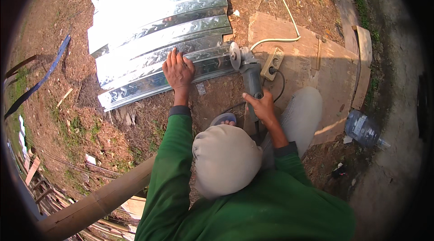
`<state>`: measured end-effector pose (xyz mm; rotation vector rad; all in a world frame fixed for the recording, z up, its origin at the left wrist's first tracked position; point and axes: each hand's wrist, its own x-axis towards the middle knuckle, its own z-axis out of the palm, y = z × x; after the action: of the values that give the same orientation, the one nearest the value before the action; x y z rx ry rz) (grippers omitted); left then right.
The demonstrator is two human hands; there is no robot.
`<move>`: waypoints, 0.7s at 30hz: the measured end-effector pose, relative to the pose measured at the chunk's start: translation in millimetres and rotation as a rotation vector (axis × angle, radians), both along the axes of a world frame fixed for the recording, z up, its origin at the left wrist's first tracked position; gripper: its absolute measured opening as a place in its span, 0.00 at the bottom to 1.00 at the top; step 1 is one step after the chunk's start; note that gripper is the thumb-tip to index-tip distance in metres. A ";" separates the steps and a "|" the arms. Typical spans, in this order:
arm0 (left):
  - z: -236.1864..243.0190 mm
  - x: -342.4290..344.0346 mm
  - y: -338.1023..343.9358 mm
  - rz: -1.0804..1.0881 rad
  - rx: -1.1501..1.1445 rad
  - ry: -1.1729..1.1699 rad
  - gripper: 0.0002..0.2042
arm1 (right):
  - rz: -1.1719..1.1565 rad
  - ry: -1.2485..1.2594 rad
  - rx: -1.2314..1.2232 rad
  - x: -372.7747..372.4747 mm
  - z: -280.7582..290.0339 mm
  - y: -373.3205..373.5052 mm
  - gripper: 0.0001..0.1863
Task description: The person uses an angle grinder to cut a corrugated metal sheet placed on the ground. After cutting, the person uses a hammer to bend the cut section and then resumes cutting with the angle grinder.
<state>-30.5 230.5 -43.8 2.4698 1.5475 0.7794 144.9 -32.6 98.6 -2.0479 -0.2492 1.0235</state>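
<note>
My left hand (179,70) lies with its fingers stretched out on the near part of several shiny corrugated metal sheets (153,24) on the ground. In my right hand (263,104) is an angle grinder (251,74), gripped around the rear of its grey body. Its cutting disc (235,56) stands upright at the right end of the near sheet; whether it touches the metal or spins, I cannot tell. Just right of the grinder, a cream power strip (273,64) has a dark cord plugged into its near end.
Under the power strip lies a plywood board (312,78), crossed by a yellow cable (289,18). A clear plastic water jug (361,128) rests at the right beside a concrete strip (384,173). A thick bamboo pole (104,200) slants across the lower left. A dark blue strap (43,76) hangs at far left.
</note>
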 end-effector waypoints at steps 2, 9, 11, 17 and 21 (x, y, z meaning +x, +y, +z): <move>3.1 1.7 0.1 0.010 -0.018 -0.004 0.15 | 0.023 -0.037 -0.006 3.8 -4.0 2.5 0.23; 10.1 6.8 3.8 0.028 -0.022 -0.025 0.15 | 0.020 0.009 -0.012 8.9 -0.9 18.5 0.20; 7.8 5.6 2.1 0.030 -0.021 -0.023 0.15 | 0.026 0.017 -0.008 6.0 -3.2 18.6 0.20; 4.3 4.0 1.9 0.031 -0.047 -0.014 0.15 | 0.031 0.017 0.002 6.7 -3.7 25.2 0.24; 5.5 4.8 2.7 0.032 -0.030 -0.028 0.15 | 0.065 -0.015 -0.023 7.2 -2.2 28.0 0.25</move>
<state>-25.7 233.2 -38.3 2.4084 1.5812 0.7867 152.1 -4.6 96.4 -2.0807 -0.3144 1.0554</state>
